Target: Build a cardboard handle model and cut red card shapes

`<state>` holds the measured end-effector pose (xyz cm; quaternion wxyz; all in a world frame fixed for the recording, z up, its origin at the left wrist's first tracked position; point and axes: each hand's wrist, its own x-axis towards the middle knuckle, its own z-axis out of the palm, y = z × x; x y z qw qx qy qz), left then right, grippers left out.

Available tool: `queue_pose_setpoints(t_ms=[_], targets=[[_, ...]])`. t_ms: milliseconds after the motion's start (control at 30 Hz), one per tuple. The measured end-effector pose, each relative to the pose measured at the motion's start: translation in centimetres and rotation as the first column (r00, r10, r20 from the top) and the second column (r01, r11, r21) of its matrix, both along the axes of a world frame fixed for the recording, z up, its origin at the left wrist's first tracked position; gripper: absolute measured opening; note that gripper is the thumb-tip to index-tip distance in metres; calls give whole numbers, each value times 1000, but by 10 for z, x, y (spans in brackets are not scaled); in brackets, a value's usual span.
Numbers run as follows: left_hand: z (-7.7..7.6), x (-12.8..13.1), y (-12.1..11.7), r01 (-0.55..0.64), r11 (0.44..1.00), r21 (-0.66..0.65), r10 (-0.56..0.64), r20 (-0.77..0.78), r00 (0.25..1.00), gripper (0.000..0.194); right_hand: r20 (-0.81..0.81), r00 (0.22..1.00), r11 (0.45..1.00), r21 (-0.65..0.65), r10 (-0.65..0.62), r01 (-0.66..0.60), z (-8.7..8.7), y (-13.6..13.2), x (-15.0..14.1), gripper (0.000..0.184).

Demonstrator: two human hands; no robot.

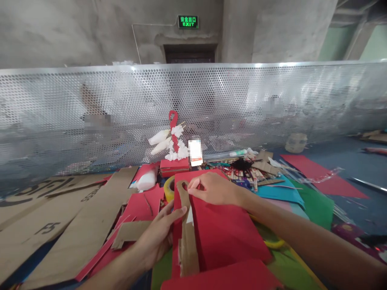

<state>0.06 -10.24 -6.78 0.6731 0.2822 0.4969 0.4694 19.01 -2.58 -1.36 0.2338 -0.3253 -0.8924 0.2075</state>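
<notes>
A long brown cardboard strip (189, 237) with a hooked top lies on a sheet of red paper (225, 235). My left hand (163, 225) grips the left edge of both, its thumb pressed on the cardboard and its other fingers partly hidden at the paper's side. My right hand (216, 188) is closed in a pinch beside the curl of the hook. What its fingertips hold, if anything, is too small to make out. A small white patch (190, 216) shows along the strip's right edge.
Behind the paper stands a red hook-shaped piece (174, 139) with white flowers. A roll of yellow tape (169, 189) is near my left hand. Flattened cardboard (81, 225) covers the left, and coloured sheets (281, 191) lie right. A perforated metal screen (236, 104) borders the back.
</notes>
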Motion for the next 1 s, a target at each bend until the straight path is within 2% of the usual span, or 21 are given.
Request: queue_pose_setpoints(t_ms=[100, 233, 333, 467, 567, 800, 1000], targets=[[-2, 0, 2, 7, 1000, 25, -7, 11, 1000, 71, 9, 1000, 1000, -14, -15, 15, 2, -1, 0, 24], [-6, -2, 3, -7, 1000, 7, 8, -9, 1000, 77, 17, 998, 997, -29, -68, 68, 2, -2, -1, 23], [-4, -2, 2, -2, 1000, 4, 2, -13, 1000, 77, 8, 1000, 1000, -15, -27, 27, 0, -2, -2, 23], [0, 0, 1, 48, 998, 36, -48, 11, 999, 67, 22, 1000, 1000, -7, -12, 12, 1, -3, -2, 22], [0, -1, 1, 35, 999, 31, -35, 6, 999, 66, 57, 998, 999, -8, -35, 35, 4, -5, -1, 23], [-5, -3, 1, 13, 1000, 19, -13, -10, 1000, 61, 111, 993, 999, -21, 33, -31, 11, -8, 2, 20], [-3, -2, 0, 12, 1000, 21, -11, -26, 1000, 64, 78, 997, 999, -35, 11, -8, 10, -10, 2, 21]])
